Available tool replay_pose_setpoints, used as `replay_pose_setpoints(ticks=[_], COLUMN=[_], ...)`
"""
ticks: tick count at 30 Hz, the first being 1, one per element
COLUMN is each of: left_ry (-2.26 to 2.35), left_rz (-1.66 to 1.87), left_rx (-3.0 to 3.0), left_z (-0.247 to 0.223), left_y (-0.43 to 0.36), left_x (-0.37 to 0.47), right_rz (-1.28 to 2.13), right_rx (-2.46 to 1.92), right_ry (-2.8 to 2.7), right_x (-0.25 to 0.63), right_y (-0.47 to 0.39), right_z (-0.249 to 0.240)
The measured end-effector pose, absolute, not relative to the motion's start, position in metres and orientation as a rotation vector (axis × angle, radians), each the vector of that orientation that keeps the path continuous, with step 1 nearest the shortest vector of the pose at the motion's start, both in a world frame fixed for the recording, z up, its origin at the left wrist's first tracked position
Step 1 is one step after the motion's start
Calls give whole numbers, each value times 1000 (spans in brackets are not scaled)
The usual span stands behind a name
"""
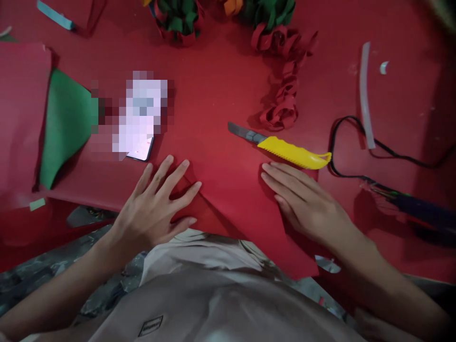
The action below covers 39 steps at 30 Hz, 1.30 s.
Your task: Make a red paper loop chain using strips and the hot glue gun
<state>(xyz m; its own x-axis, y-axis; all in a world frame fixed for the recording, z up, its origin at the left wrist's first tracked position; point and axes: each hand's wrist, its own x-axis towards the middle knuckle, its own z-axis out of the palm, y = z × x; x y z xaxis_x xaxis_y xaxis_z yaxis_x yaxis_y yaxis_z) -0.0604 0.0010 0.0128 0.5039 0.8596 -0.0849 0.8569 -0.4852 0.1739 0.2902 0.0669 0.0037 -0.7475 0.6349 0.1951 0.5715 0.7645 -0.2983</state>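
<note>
A sheet of red paper (238, 190) lies on the red tabletop in front of me, one corner hanging past the near edge. My left hand (156, 204) rests flat at the paper's left side with its fingers spread. On the right part of the sheet, my right hand (302, 199) lies flat, fingers stretched out and close together, the thumb tucked low. Just beyond its fingertips is a yellow-handled utility knife (294, 152), its grey blade pointing left. Neither hand is holding the knife.
A partly blurred phone (142, 147) lies beyond my left hand. Green paper (66, 128) and pinkish-red sheets (21, 114) are at left. Curled red paper strips (285, 95) and green paper curls (180, 16) sit at the back. A black cord (333, 147) and whitish strip (365, 95) lie right.
</note>
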Motion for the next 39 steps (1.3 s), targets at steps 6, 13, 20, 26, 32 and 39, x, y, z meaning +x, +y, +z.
replay_pose_setpoints(ticks=[6, 13, 20, 26, 32, 39], left_ry=[1431, 1225, 1267, 1377, 1407, 1334], left_rz=[16, 92, 224, 277, 355, 315], left_rx=[2590, 2822, 2853, 2945, 2910, 2913], left_z=[9, 0, -12, -14, -19, -27], left_y=[-3, -8, -30, -47, -57, -49], left_x=[-60, -64, -46, -34, -34, -49], right_rz=[175, -12, -131, -412, -213, 67], right_rx=[-1127, -1330, -1393, -1470, -1288, -1397], right_ry=[-2504, -2134, -1781, -1736, -2072, -2378], right_x=[271, 237, 271, 322, 226, 106], right_y=[15, -46, -111, -140, -133, -58], right_z=[70, 61, 31, 27, 20, 28])
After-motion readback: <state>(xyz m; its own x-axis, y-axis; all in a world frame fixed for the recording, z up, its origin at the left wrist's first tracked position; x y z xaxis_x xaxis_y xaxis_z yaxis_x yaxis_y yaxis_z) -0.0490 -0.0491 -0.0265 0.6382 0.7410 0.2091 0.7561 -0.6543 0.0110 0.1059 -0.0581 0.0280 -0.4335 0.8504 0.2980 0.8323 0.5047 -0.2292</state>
